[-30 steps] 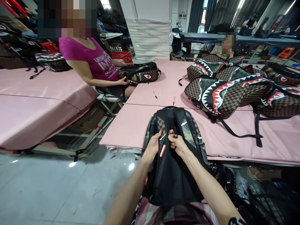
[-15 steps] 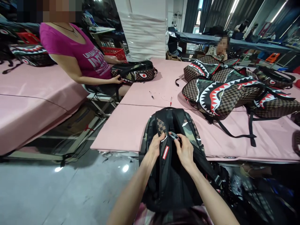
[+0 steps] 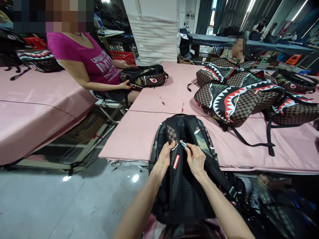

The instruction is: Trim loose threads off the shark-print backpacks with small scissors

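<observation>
A black backpack (image 3: 191, 189) with camouflage and brown check panels leans against the table edge in front of me, its straps facing up. My left hand (image 3: 165, 154) grips the left shoulder strap (image 3: 171, 133) near its check patch, just above a red and white label (image 3: 176, 162). Closed in my right hand (image 3: 196, 157) is a small pair of thread snips (image 3: 183, 144). Their metal tip points left, at the inner edge of that strap beside my left fingers. Whether the blades touch the strap is too small to tell.
Several check and camouflage backpacks with shark-mouth prints (image 3: 234, 103) are piled on the pink table (image 3: 139, 132) to the right. A red pen (image 3: 182, 108) and a dark pen (image 3: 162, 102) lie beyond my backpack. At left, a person in a magenta shirt (image 3: 87, 63) handles another backpack (image 3: 147, 75).
My right hand has turned slightly, and the snips now lie with a narrower, brighter tip showing. My left hand keeps its hold on the strap. The view has shifted a little.
</observation>
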Demonstrator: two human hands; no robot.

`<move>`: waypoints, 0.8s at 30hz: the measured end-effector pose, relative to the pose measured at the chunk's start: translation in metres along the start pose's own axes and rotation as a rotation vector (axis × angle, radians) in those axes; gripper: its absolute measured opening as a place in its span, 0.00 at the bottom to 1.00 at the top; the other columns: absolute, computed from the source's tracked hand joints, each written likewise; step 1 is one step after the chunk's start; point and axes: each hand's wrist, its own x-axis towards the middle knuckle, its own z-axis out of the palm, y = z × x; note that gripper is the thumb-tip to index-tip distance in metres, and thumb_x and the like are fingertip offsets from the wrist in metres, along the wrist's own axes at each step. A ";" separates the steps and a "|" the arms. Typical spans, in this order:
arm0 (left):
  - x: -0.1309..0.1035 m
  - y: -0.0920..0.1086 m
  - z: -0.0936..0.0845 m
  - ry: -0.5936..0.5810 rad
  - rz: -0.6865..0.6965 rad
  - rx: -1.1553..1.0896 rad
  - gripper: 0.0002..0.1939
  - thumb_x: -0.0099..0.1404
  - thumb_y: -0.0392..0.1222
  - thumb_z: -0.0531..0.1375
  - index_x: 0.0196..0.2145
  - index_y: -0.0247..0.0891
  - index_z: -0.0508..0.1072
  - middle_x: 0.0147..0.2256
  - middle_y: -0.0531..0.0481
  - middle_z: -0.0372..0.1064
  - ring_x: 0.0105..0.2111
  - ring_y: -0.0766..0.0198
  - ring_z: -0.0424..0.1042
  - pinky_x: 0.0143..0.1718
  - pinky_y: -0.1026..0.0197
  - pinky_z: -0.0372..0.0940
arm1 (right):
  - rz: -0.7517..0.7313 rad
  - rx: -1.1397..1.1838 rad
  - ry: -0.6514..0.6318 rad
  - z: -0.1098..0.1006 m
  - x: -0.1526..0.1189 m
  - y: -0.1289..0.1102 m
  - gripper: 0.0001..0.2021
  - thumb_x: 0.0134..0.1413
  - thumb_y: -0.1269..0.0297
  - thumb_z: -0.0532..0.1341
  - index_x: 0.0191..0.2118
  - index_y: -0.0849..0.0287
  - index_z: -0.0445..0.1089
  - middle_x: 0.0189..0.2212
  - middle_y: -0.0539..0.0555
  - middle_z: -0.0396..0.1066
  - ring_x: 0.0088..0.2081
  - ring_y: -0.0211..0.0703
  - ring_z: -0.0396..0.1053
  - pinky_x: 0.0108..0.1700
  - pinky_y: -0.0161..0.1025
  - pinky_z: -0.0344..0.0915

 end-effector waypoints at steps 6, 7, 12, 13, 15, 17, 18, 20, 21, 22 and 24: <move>0.001 -0.001 -0.001 -0.009 -0.002 -0.008 0.16 0.44 0.39 0.69 0.33 0.33 0.73 0.30 0.48 0.75 0.36 0.58 0.74 0.43 0.59 0.66 | 0.017 0.034 0.007 0.002 0.000 0.000 0.11 0.60 0.64 0.52 0.40 0.59 0.70 0.33 0.53 0.74 0.35 0.41 0.69 0.38 0.36 0.62; 0.001 -0.001 -0.001 -0.011 -0.002 -0.008 0.16 0.45 0.39 0.69 0.33 0.33 0.73 0.31 0.48 0.75 0.36 0.58 0.74 0.43 0.59 0.66 | 0.018 0.037 0.005 0.002 0.000 -0.001 0.11 0.60 0.64 0.52 0.40 0.59 0.70 0.33 0.53 0.74 0.35 0.41 0.69 0.38 0.36 0.62; 0.002 -0.001 -0.002 -0.015 0.001 -0.008 0.16 0.45 0.38 0.69 0.33 0.33 0.73 0.30 0.48 0.75 0.35 0.59 0.74 0.42 0.60 0.66 | 0.018 0.036 0.000 0.002 0.002 -0.004 0.11 0.59 0.64 0.52 0.40 0.58 0.70 0.33 0.52 0.74 0.35 0.41 0.69 0.37 0.36 0.62; 0.002 -0.001 -0.002 -0.016 0.001 -0.009 0.15 0.45 0.38 0.69 0.33 0.33 0.73 0.30 0.48 0.75 0.34 0.59 0.74 0.42 0.59 0.66 | 0.018 0.039 0.003 0.002 0.002 -0.004 0.11 0.60 0.64 0.52 0.40 0.58 0.70 0.33 0.52 0.74 0.34 0.41 0.69 0.37 0.36 0.62; 0.002 -0.001 -0.002 -0.018 -0.001 -0.011 0.16 0.45 0.39 0.69 0.33 0.32 0.73 0.30 0.48 0.75 0.34 0.59 0.74 0.41 0.60 0.66 | 0.018 0.045 0.006 0.002 0.003 -0.005 0.11 0.59 0.64 0.52 0.40 0.59 0.70 0.33 0.53 0.74 0.34 0.41 0.69 0.37 0.36 0.62; 0.002 -0.002 -0.002 -0.016 -0.003 -0.016 0.16 0.45 0.39 0.69 0.33 0.33 0.73 0.30 0.48 0.75 0.34 0.59 0.74 0.41 0.60 0.66 | 0.022 0.054 0.005 0.003 0.003 -0.005 0.11 0.59 0.64 0.52 0.40 0.59 0.71 0.33 0.53 0.74 0.34 0.41 0.69 0.37 0.36 0.62; 0.002 -0.002 -0.003 -0.013 -0.005 -0.018 0.16 0.45 0.39 0.69 0.33 0.33 0.73 0.29 0.48 0.75 0.33 0.60 0.74 0.41 0.60 0.66 | 0.026 0.059 0.002 0.003 0.003 -0.005 0.11 0.59 0.64 0.52 0.40 0.59 0.71 0.33 0.53 0.74 0.35 0.41 0.69 0.37 0.36 0.62; 0.002 -0.001 -0.003 -0.004 -0.010 -0.021 0.15 0.45 0.38 0.69 0.32 0.33 0.73 0.28 0.49 0.75 0.32 0.61 0.74 0.40 0.61 0.67 | 0.041 0.077 -0.009 0.004 0.003 -0.004 0.11 0.59 0.64 0.52 0.40 0.59 0.71 0.33 0.54 0.74 0.35 0.42 0.69 0.38 0.37 0.62; 0.002 -0.001 -0.002 -0.001 -0.012 -0.022 0.15 0.45 0.38 0.69 0.32 0.33 0.73 0.28 0.50 0.75 0.31 0.62 0.74 0.39 0.62 0.67 | 0.060 0.101 -0.018 0.005 0.004 -0.003 0.11 0.58 0.64 0.52 0.39 0.59 0.71 0.34 0.54 0.74 0.35 0.42 0.69 0.38 0.37 0.62; 0.001 0.000 -0.002 0.001 -0.016 -0.023 0.15 0.45 0.38 0.69 0.32 0.34 0.73 0.27 0.50 0.75 0.30 0.62 0.74 0.39 0.62 0.67 | 0.095 0.146 -0.029 0.005 0.005 -0.002 0.11 0.58 0.64 0.53 0.39 0.59 0.71 0.33 0.54 0.74 0.35 0.42 0.70 0.38 0.37 0.62; 0.000 0.001 -0.002 0.000 -0.028 -0.020 0.15 0.46 0.38 0.68 0.32 0.33 0.73 0.28 0.50 0.75 0.30 0.62 0.74 0.38 0.61 0.67 | 0.215 0.297 -0.036 0.006 0.006 0.000 0.11 0.57 0.63 0.53 0.37 0.59 0.71 0.31 0.53 0.74 0.33 0.42 0.70 0.37 0.37 0.63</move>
